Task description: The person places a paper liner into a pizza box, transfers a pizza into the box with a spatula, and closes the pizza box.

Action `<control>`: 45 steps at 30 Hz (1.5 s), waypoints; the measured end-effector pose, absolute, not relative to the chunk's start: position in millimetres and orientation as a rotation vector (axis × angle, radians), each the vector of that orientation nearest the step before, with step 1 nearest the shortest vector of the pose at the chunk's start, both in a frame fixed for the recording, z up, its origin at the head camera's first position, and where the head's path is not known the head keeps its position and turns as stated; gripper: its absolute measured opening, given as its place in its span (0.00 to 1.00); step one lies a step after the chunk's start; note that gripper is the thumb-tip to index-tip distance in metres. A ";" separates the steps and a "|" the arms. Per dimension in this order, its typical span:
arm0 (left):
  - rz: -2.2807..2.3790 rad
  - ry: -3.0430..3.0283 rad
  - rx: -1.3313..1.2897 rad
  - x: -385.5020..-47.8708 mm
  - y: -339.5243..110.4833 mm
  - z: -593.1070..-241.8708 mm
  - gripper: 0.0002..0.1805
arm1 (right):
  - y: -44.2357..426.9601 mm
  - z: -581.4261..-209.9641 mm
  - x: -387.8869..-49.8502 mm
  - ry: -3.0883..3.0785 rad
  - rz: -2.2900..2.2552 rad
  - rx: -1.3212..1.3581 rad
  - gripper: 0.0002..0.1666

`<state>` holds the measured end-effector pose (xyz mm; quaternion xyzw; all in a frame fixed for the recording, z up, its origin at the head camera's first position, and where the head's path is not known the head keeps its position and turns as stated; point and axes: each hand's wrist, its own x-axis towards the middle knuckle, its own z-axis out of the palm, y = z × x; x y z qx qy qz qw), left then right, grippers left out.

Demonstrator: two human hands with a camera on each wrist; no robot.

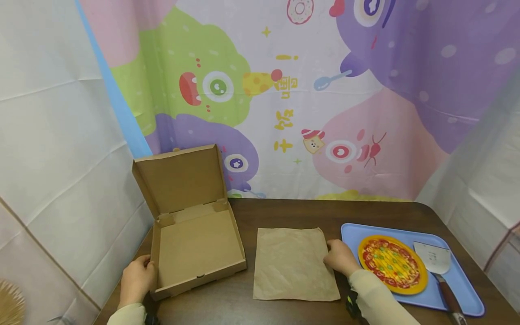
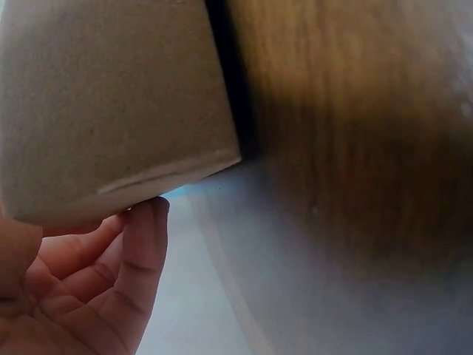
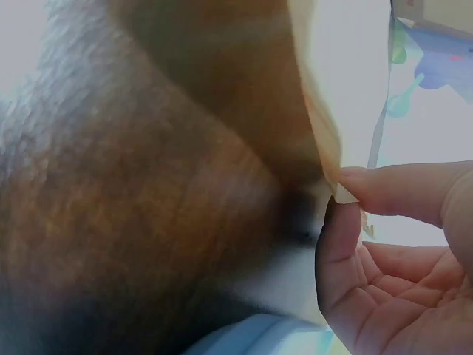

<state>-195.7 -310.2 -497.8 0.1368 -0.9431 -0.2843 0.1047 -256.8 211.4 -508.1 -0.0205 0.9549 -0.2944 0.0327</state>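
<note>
An open cardboard pizza box stands on the left of the table, its lid raised against the backdrop. My left hand holds the box's left side near the front corner, its curled fingers against the cardboard in the left wrist view. Flat on the table to the right of the box lies a square sheet of brown paper. At its right edge is my right hand. The right wrist view shows thumb and forefinger pinching the paper's edge, which is slightly lifted there.
On the right a blue tray bears a pizza with an orange rim and a metal pizza server with a brown handle. A cartoon-printed cloth hangs behind the table. Pale cloth hangs at both sides.
</note>
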 end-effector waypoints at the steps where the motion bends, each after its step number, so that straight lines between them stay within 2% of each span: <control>1: -0.838 -2.779 0.401 -195.7 -310.0 -497.5 0.21 | 211.7 -507.0 -256.5 2.932 -0.929 -0.059 0.25; 5: -0.841 -2.776 0.404 -195.3 -309.7 -497.3 0.22 | 213.7 -503.4 -256.7 2.899 -0.998 -0.035 0.21; 10: -0.834 -2.779 0.407 -194.8 -310.4 -498.5 0.22 | 217.2 -501.1 -257.6 2.876 -1.057 -0.005 0.10; 16: -0.840 -2.781 0.409 -195.3 -310.2 -498.6 0.22 | 221.3 -503.3 -257.7 2.886 -1.123 -0.012 0.05; 32: -0.900 -2.750 0.418 -193.8 -312.1 -501.4 0.21 | 219.8 -486.8 -258.7 2.764 -1.406 0.034 0.08; 45: -0.913 -2.744 0.426 -193.6 -312.1 -501.7 0.21 | 214.6 -454.6 -264.3 2.670 -1.557 -0.030 0.11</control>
